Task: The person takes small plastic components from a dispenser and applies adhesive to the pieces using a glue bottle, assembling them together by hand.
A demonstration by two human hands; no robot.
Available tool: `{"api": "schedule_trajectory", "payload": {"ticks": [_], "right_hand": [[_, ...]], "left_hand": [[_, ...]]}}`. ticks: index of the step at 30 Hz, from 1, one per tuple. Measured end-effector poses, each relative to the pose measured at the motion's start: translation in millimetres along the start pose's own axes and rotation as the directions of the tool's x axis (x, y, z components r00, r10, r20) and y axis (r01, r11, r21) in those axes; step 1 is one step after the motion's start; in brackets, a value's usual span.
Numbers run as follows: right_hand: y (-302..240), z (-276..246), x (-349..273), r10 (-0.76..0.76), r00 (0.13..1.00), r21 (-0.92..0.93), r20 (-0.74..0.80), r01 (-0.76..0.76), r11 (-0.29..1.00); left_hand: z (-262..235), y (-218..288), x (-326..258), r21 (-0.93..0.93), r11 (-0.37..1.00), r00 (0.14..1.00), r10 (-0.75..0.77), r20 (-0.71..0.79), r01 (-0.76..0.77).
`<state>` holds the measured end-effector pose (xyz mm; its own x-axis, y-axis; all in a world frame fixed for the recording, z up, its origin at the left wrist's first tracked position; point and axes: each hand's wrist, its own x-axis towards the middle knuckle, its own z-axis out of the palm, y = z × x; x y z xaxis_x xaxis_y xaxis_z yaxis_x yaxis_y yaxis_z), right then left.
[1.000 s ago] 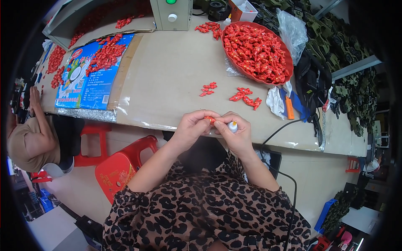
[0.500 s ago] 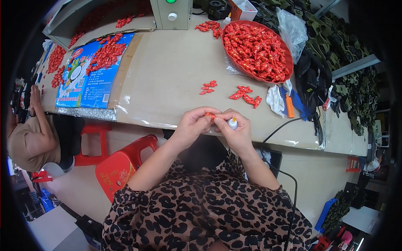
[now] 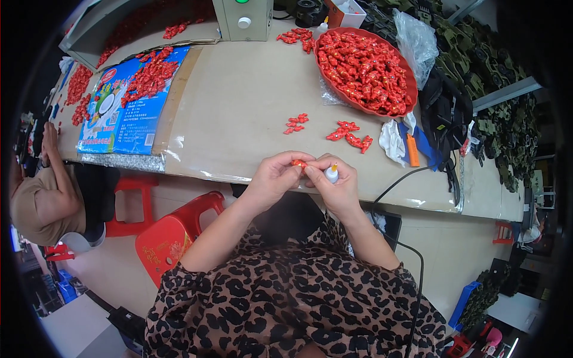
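Observation:
Just past the table's front edge, my left hand (image 3: 273, 179) pinches a small glossy red plastic piece (image 3: 299, 163) between thumb and fingertips. My right hand (image 3: 340, 192) meets it there, thumb and forefinger at the same piece. Tucked in the right hand's grip is a small white dropper bottle (image 3: 331, 175), its yellow tip pointing up. The red piece is mostly covered by fingers, so its shape is hard to make out. On the table (image 3: 239, 113) beyond my hands lie a little pair of red pieces (image 3: 295, 123) and a larger cluster of red pieces (image 3: 349, 136).
A red scalloped bowl (image 3: 412, 98) heaped with red pieces stands far right. Near it are an orange-handled tool (image 3: 412, 150), crumpled white tissue (image 3: 392, 143) and a black bag (image 3: 444, 110). More pieces cover a blue printed sheet (image 3: 128, 128) at left. Another person (image 3: 51, 197) sits there.

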<state>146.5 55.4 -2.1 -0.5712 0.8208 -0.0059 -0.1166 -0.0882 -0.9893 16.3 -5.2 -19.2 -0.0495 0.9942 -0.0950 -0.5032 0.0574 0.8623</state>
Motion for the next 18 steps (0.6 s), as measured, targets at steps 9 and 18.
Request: {"api": "schedule_trajectory", "payload": {"ticks": [9, 18], "right_hand": [[-3.9, -0.2, 0.2, 0.056, 0.998, 0.09, 0.004, -0.056, 0.994], [-3.9, 1.1, 1.2, 0.077, 0.997, 0.093, -0.025, -0.075, 0.993]], "left_hand": [[3.7, 5.5, -1.9, 0.042, 0.999, 1.0, -0.013, 0.015, 0.013], [9.5, 9.6, -1.6, 0.063, 0.998, 1.0, -0.011, -0.014, 0.011]]}}
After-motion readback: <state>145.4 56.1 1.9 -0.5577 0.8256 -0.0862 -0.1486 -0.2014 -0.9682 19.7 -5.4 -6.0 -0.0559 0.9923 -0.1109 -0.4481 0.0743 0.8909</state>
